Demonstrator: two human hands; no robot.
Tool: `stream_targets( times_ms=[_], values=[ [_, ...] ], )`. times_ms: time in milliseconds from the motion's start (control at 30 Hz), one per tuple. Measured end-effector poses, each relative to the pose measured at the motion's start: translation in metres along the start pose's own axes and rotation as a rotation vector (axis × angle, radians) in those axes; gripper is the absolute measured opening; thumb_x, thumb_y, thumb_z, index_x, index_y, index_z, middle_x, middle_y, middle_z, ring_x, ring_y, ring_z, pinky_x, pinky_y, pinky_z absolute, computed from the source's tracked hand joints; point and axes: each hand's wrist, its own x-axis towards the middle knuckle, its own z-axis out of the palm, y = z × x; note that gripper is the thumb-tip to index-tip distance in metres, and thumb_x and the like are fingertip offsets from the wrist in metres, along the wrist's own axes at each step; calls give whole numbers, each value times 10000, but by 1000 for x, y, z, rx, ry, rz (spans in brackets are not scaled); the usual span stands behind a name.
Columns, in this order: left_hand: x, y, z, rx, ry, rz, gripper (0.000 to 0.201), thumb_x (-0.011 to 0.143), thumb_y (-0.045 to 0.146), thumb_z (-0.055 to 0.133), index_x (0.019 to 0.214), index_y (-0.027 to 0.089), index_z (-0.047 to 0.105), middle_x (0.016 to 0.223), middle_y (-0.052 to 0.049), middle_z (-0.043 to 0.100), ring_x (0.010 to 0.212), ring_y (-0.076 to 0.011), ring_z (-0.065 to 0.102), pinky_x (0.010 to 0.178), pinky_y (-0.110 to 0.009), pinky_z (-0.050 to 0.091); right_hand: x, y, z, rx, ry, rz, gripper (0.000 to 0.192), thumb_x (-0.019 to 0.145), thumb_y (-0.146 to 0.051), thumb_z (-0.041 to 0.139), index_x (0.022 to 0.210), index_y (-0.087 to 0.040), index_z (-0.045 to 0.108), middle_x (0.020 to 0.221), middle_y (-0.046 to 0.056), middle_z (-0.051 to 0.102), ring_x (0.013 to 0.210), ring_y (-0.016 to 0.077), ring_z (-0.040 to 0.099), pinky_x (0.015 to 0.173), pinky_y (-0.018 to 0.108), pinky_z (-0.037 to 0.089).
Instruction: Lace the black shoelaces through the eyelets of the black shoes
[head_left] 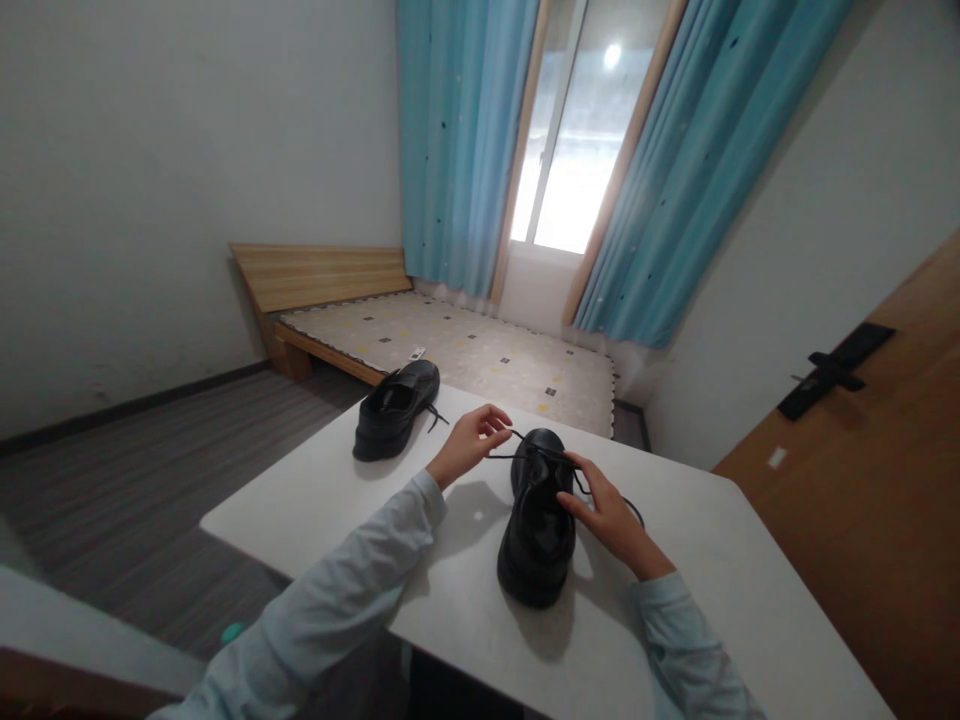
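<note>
A black lace-up shoe stands on the white table, toe pointing away from me. My left hand pinches one end of its black lace and holds it taut to the left of the shoe. My right hand rests against the shoe's right side, fingers on the other part of the lace near the eyelets. A second black shoe sits apart at the table's far left edge, its lace hanging loose.
Beyond the table lies a low wooden bed with a patterned mattress under a window with blue curtains. A wooden door with a black handle stands to the right. Grey floor extends to the left.
</note>
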Motion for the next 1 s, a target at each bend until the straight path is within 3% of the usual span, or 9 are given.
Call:
stream_targets(
  times_ms=[133,367,700,1000],
  values=[
    [1,-6,0,314,-73,134,144,764,261,653,871,166,665,747,-15,633,675,-109,577,650,-218,449,1,0,1,13,4,-1,576,841,-478,525,1326,-209,372,1349,124,474,1261,253,431,1069,456,328],
    [1,-10,1,582,-185,212,124,751,189,674,871,206,704,737,-21,615,709,-135,579,699,-233,425,0,2,2,14,35,28,649,822,-482,549,1365,-211,320,1306,135,509,1212,266,484,1030,474,364],
    [5,-18,-3,628,11,223,107,794,128,600,837,182,681,824,-63,617,846,-185,554,816,-307,432,1,-1,2,23,36,44,651,810,-492,557,1353,-206,337,1279,141,529,1207,267,491,1021,465,373],
    [4,-10,-8,623,96,188,106,806,148,584,847,185,675,843,-59,670,850,-196,574,807,-321,438,-1,4,3,22,58,23,643,814,-485,558,1356,-213,345,1273,137,540,1195,265,504,1012,468,384]
  ],
)
